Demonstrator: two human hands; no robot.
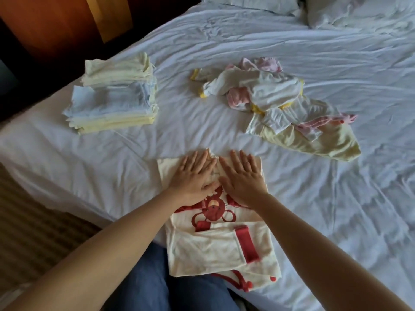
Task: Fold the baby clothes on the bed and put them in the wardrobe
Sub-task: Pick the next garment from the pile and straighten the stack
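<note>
Stack of folded clothes [114, 95] sits near the bed's [314, 198] left edge. At the near edge, left hand [194, 178] and right hand [241, 179] press flat, fingers straight, gripping nothing, on the cream monkey-print garment [215, 248]. Unfolded clothes [276, 104] lie toward the right.

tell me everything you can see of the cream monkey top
The cream top looks like soft cotton, with a red monkey print and red cuffs. It lies flat on the sheet near the bed's edge, one sleeve folded across it. The left hand and right hand press flat on its far end.
</note>
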